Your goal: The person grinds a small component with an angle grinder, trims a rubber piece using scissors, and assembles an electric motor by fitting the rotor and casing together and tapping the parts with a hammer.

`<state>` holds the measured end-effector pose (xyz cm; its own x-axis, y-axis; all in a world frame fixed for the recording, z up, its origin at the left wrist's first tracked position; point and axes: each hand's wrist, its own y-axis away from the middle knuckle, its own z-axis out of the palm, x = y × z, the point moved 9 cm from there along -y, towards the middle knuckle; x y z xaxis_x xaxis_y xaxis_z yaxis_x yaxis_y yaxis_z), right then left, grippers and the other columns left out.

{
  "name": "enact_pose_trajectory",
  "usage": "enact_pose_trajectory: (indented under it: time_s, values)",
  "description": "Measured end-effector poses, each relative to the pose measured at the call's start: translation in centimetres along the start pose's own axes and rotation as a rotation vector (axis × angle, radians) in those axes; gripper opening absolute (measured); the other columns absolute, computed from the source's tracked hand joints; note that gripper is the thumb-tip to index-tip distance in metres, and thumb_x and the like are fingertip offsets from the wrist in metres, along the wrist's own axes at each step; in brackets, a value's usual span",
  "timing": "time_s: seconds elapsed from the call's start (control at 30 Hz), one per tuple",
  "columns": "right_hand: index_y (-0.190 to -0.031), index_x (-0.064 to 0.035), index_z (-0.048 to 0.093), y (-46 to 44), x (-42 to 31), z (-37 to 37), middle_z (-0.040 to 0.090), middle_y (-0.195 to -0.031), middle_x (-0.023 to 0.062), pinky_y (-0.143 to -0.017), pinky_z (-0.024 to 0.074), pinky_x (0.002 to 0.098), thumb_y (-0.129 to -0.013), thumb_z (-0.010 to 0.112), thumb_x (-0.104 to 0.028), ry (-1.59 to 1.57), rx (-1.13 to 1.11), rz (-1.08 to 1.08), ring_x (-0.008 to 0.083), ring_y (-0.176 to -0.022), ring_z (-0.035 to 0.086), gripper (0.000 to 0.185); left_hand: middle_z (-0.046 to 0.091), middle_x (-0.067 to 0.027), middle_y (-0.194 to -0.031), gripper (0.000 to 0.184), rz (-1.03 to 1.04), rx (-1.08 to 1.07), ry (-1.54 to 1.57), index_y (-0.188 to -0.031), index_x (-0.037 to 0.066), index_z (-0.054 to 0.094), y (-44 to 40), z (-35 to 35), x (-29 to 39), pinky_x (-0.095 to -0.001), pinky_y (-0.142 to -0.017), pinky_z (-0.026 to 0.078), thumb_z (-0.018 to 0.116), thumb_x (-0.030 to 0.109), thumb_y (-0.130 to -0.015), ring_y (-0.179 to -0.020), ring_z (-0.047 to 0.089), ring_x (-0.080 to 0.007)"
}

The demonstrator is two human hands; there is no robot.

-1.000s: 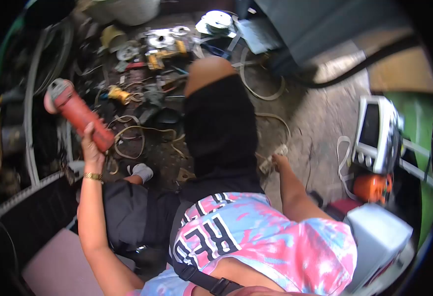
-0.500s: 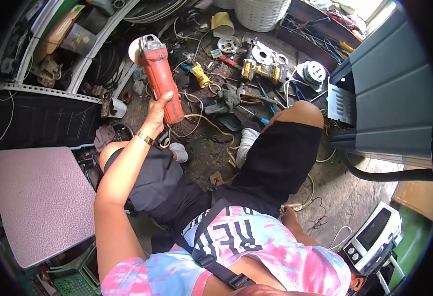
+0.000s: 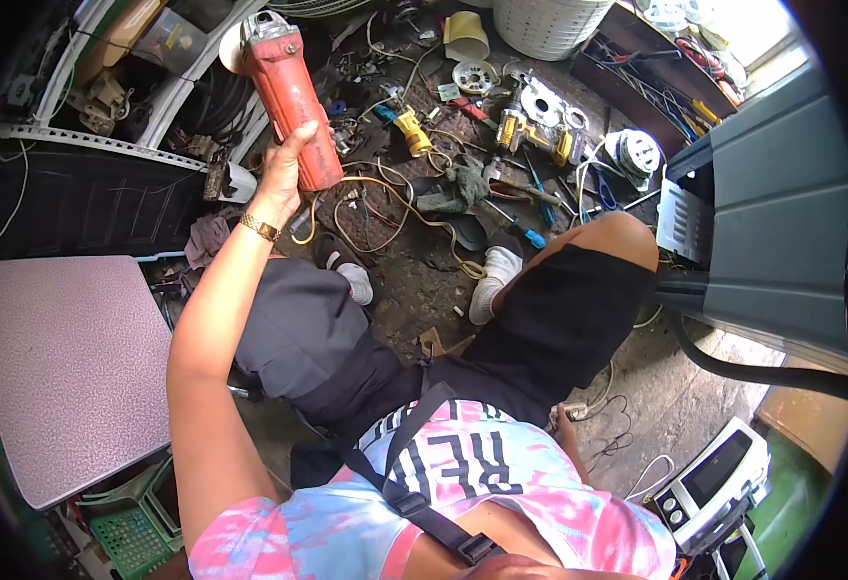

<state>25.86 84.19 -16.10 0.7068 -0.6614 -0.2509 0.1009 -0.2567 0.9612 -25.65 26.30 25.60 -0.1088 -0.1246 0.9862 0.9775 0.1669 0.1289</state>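
Observation:
My left hand is wrapped round the body of a red angle grinder, thumb on top. The grinder is held up over the floor, head pointing away from me, with a pale disc on its left side. A yellowish cord runs below its rear end. Low beside my right thigh, my right hand is near a pale socket or plug piece with a cord. My shirt and leg partly hide that hand, so its fingers do not show clearly.
Ahead lie a yellow-black cordless drill, a yellow tool, a grey glove, a blue-handled screwdriver and metal parts. A pink-topped stool stands left, a grey cabinet right. Shelving is at upper left.
My left hand has carried the grinder up and to the left, farther from my knees. The view has shifted a little. My right hand stays low by my thigh.

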Motion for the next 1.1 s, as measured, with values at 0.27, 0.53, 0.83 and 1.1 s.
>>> enact_pose_trajectory:
  time_s: [0.27, 0.53, 0.83, 1.1]
  values:
    - [-0.074, -0.0135, 0.05, 13.3, -11.4, 5.2, 0.043, -0.057, -0.0009, -0.036, 0.03, 0.0241, -0.086, 0.059, -0.031, 0.431, -0.018, -0.149, 0.0087, -0.042, 0.039, 0.023, 0.059, -0.0103, -0.099, 0.058, -0.01, -0.021, 0.057, -0.119, 0.002, 0.047, -0.7, -1.6, 3.2, -0.0363, -0.077, 0.055, 0.071, 0.035, -0.076, -0.084, 0.061, -0.0179]
    - [-0.118, 0.0018, 0.051, 26.5, -42.8, 26.1, 0.056, -0.107, 0.0069, -0.081, 0.0425, 0.0313, -0.091, 0.057, -0.022, 0.696, -0.153, -1.124, 0.0165, -0.088, 0.052, 0.037, 0.059, -0.0129, -0.102, 0.061, 0.172, 0.124, -0.012, -0.124, 0.002, 0.044, 1.1, -11.5, 9.3, -0.0355, -0.075, 0.055, 0.07, 0.031, -0.077, -0.086, 0.062, -0.0216]
    - [-0.068, -0.0181, 0.04, 41.9, -24.9, 67.4, 0.033, -0.055, -0.007, -0.036, 0.0173, 0.0219, -0.09, 0.059, -0.026, 0.873, -1.046, -0.342, 0.0047, -0.042, 0.028, 0.03, 0.062, -0.0092, -0.099, 0.052, 0.134, 0.627, -0.25, -0.116, 0.001, 0.049, 12.0, -28.8, 4.0, -0.0311, -0.077, 0.051, 0.075, 0.019, -0.075, -0.084, 0.062, -0.0167]
    - [-0.145, -0.0049, -0.009, 39.0, 5.5, 78.5, 0.044, -0.132, 0.0242, -0.072, 0.0515, 0.0384, -0.077, 0.073, -0.038, 1.394, -1.366, -0.374, 0.0294, -0.095, 0.059, 0.111, 0.061, -0.0067, -0.088, 0.047, 0.009, 1.119, -0.6, -0.1, 0.004, 0.051, 20.1, -42.3, -10.4, -0.0324, -0.069, 0.049, 0.081, 0.013, -0.066, -0.074, 0.06, -0.0178]
